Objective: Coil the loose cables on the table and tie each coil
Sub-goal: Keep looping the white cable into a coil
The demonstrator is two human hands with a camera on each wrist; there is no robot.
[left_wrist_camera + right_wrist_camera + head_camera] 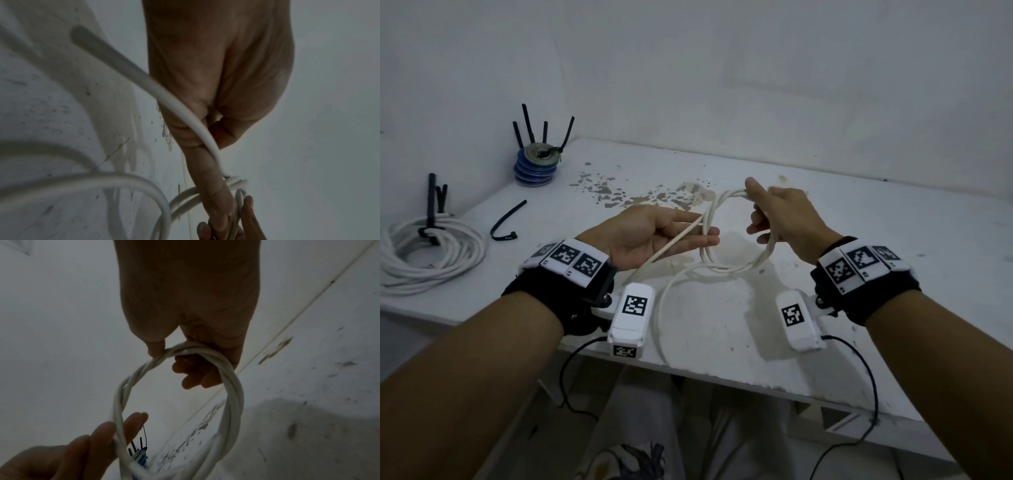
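Observation:
A loose white cable [736, 267] is partly wound into a small loop held above the table. My right hand [774, 212] grips the top of that loop, its fingers curled round the bundled strands [234, 386]. My left hand [654, 233] lies palm up to the left of the loop, and the free length of cable [180, 104] runs across its index finger under the thumb. One wider turn of the cable rests on the table [859, 240] between my wrists. The free end trails off towards my left wrist.
A tied white coil [431, 253] with black ties lies at the table's far left. One loose black tie [506, 221] lies beside it. A stack of blue rolls [537, 164] holding upright black ties stands at the back left. The wall runs close behind.

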